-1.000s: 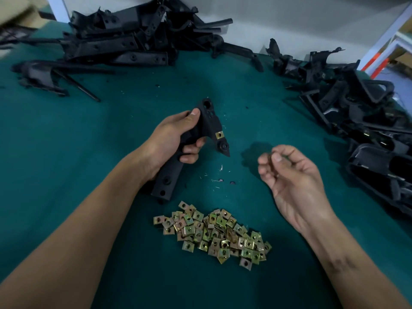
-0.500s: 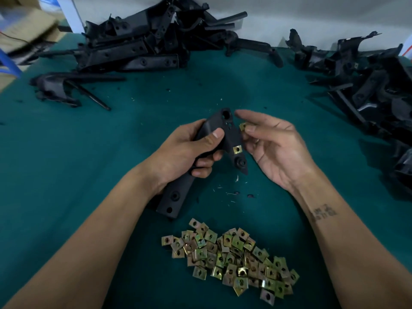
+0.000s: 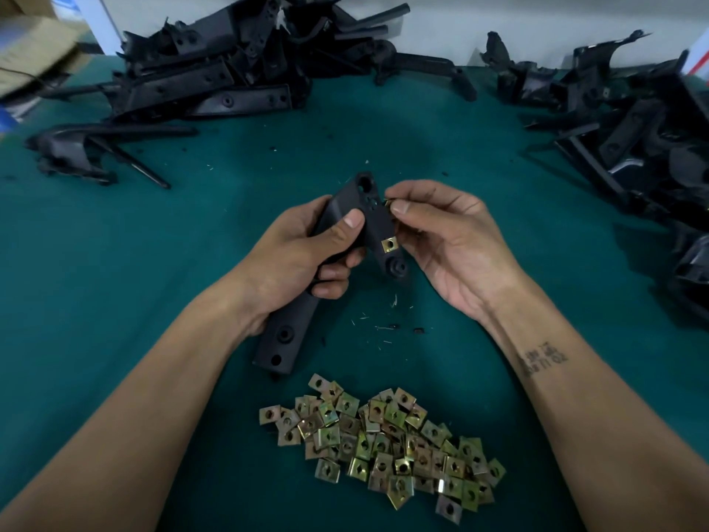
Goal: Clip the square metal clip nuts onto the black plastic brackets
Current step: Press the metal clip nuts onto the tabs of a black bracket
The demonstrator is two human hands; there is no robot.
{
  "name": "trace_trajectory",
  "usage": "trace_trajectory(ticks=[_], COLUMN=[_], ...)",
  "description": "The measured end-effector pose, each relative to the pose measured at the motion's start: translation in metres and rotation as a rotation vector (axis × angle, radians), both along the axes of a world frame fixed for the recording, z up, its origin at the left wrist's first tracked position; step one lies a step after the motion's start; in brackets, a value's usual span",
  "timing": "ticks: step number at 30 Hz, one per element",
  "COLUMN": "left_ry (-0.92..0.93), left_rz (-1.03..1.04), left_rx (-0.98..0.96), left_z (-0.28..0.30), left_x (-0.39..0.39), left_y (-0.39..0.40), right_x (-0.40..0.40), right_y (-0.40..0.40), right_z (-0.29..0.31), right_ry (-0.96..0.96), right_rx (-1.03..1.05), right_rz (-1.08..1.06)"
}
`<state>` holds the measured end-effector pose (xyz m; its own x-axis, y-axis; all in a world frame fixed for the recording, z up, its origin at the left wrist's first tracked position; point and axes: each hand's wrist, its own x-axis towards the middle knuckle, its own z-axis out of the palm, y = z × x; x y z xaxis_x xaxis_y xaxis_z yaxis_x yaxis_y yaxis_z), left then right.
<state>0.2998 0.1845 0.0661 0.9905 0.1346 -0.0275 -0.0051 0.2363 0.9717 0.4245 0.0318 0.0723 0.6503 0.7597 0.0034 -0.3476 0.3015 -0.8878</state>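
Right now my left hand (image 3: 303, 259) grips a long black plastic bracket (image 3: 347, 263) around its middle at the centre of the frame, thumb pressed on its front face, fingers curled underneath. One square brass-coloured metal clip nut (image 3: 389, 244) already sits on the bracket's right edge, just above a round boss. My right hand (image 3: 449, 243) pinches a second small metal clip nut (image 3: 387, 202) between thumb and forefinger, touching the bracket's right edge near its upper end; most of that nut is hidden by my fingertips. Below the bracket, in the lower centre, a loose heap of square metal clip nuts (image 3: 383, 439) lies on the dark green surface (image 3: 115, 263), in no tray or box. A pile of black plastic brackets (image 3: 215, 71) fills the upper left, another pile of black plastic parts (image 3: 633, 109) the upper right. Small dark writing marks my right forearm (image 3: 544, 359); I cannot read it. At the far upper left edge sits a blurred cardboard box (image 3: 34, 55); I cannot tell what it holds.
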Motion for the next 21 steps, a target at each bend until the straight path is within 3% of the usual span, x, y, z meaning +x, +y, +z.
trace_trajectory(ticks=[8, 21], left_ry=[0.010, 0.019], left_rz=[-0.021, -0.015], left_rx=[-0.006, -0.004], left_z=[0.000, 0.004], left_x=[0.001, 0.000], left_y=[0.000, -0.002], right_x=[-0.004, -0.014], right_y=[0.002, 0.004], right_z=[0.002, 0.004], right_ry=[-0.009, 0.090], right_rx=[0.010, 0.025], right_rz=[0.007, -0.164])
